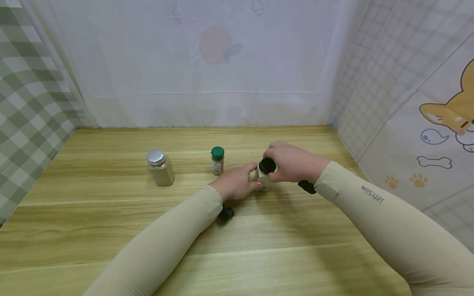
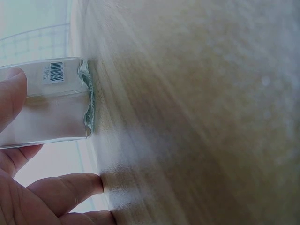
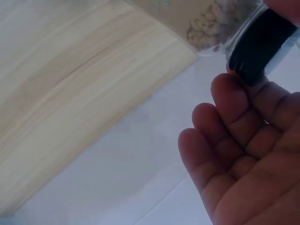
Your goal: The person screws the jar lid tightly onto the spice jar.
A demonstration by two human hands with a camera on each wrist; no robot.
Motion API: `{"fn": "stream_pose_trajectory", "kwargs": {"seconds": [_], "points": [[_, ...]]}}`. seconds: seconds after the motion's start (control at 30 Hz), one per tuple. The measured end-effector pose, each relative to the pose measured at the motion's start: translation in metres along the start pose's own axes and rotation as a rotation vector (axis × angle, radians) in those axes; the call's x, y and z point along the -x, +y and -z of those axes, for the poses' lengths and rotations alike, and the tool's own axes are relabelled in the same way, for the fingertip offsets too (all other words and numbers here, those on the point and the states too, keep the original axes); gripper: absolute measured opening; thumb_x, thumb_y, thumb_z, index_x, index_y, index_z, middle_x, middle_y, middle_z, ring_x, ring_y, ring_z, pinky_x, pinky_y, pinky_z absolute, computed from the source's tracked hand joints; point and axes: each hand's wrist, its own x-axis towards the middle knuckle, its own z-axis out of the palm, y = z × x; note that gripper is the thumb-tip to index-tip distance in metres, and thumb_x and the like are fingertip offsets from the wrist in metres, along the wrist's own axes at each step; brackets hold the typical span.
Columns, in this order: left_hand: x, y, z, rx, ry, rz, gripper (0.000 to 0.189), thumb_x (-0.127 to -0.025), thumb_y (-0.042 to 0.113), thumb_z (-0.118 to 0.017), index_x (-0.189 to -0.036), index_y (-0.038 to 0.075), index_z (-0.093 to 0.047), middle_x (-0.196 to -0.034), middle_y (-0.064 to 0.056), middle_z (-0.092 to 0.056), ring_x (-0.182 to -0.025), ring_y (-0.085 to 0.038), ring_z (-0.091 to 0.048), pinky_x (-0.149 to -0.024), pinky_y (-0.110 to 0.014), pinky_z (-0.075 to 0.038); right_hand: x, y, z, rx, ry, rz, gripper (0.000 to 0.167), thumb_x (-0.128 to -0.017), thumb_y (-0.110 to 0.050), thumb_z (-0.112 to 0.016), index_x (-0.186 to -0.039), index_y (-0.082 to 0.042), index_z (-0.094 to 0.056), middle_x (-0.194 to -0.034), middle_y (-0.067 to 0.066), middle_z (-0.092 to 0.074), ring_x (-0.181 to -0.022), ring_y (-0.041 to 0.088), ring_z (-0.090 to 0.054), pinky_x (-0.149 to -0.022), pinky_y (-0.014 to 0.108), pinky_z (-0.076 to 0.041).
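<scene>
A square clear glass jar (image 1: 261,179) with a black lid (image 1: 267,165) stands upright at the table's right of centre. Its base (image 2: 89,101) meets the wood or nearly so in the left wrist view, where a barcode label shows on the side. My left hand (image 1: 237,183) holds the jar's body between thumb (image 2: 10,96) and forefinger, the other fingers reaching down to the tabletop. From the right, my right hand (image 1: 296,162) grips the lid (image 3: 262,44) with thumb and fingertips. Pale lumpy shapes show at the jar's shoulder in the right wrist view.
A silver-lidded square jar (image 1: 161,170) of beige powder stands at left on the wooden table (image 1: 111,230). Just beyond my left hand is a small green-capped spice bottle (image 1: 217,161). A white sheet (image 1: 148,74) hangs along the back edge; a patterned one (image 1: 400,135) borders the right.
</scene>
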Motion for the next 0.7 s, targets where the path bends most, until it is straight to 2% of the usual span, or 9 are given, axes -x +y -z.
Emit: {"fn": "stream_pose_trajectory", "kwargs": {"seconds": [0.37, 0.57, 0.7], "points": [[-0.001, 0.0, 0.0, -0.002, -0.003, -0.004, 0.055, -0.104, 0.052, -0.063, -0.151, 0.03, -0.045, -0.141, -0.01, -0.067, -0.13, -0.03, -0.064, -0.107, -0.048, -0.052, -0.003, -0.004, 0.005, 0.029, -0.054, -0.037, 0.025, -0.082, -0.016, -0.078, -0.103, -0.004, -0.071, -0.096, 0.006, -0.063, -0.09, 0.022, -0.058, -0.082, 0.038, -0.055], [0.0, 0.001, 0.0, -0.003, 0.0, -0.008, 0.053, -0.104, 0.052, -0.063, -0.149, 0.031, -0.045, -0.137, -0.011, -0.069, -0.128, -0.03, -0.065, -0.106, -0.048, -0.053, -0.001, 0.001, 0.003, -0.007, -0.028, -0.024, 0.022, -0.085, -0.016, -0.078, -0.103, -0.006, -0.072, -0.097, 0.005, -0.064, -0.092, 0.023, -0.059, -0.086, 0.04, -0.053], [0.001, 0.001, 0.0, -0.008, 0.0, -0.008, 0.053, -0.104, 0.052, -0.063, -0.15, 0.03, -0.045, -0.138, -0.011, -0.069, -0.129, -0.03, -0.065, -0.107, -0.049, -0.052, 0.003, 0.008, -0.003, -0.072, -0.003, -0.018, 0.029, -0.088, -0.018, -0.079, -0.114, -0.006, -0.073, -0.106, 0.006, -0.068, -0.101, 0.028, -0.063, -0.092, 0.043, -0.053]]}}
